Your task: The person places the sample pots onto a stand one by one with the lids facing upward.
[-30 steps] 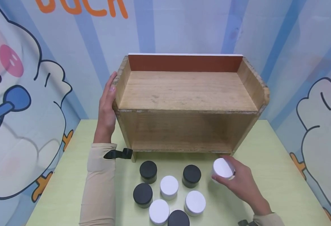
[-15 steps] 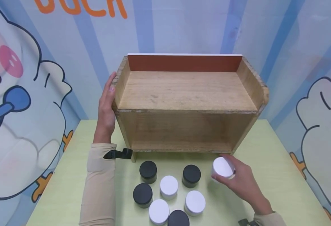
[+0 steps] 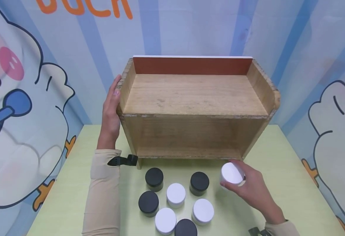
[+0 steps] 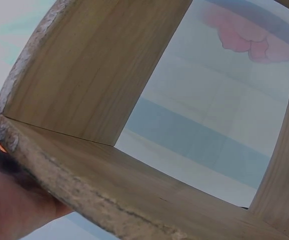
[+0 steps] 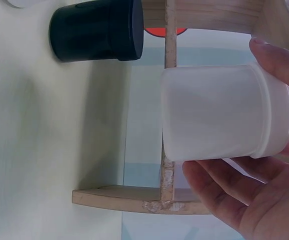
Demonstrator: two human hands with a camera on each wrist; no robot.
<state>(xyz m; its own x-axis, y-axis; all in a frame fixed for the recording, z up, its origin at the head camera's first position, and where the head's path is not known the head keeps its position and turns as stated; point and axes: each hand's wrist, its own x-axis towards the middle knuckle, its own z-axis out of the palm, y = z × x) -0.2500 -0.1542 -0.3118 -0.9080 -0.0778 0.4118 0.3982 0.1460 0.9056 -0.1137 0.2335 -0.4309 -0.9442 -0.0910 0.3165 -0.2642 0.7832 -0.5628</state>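
Note:
My right hand (image 3: 253, 185) grips a white jar (image 3: 232, 173) around its lid, in front of the right end of a wooden shelf (image 3: 196, 95). In the right wrist view the white jar (image 5: 214, 112) hangs above the table, thumb on one side of the lid and fingers on the other. My left hand (image 3: 110, 114) lies along the outside of the shelf's left side panel, fingers stretched upward. Part of that hand (image 4: 19, 210) shows at the panel's edge in the left wrist view. Both levels of the shelf hold nothing.
On the pale green table (image 3: 281, 183), several black-lidded jars (image 3: 199, 182) and white-lidded jars (image 3: 176, 194) stand in front of the shelf. A curtain (image 3: 196, 29) with cartoon ducks hangs behind and at both sides.
My right hand and the white jar have risen very slightly toward the shelf in the head view. My left hand and the other jars stay where they were.

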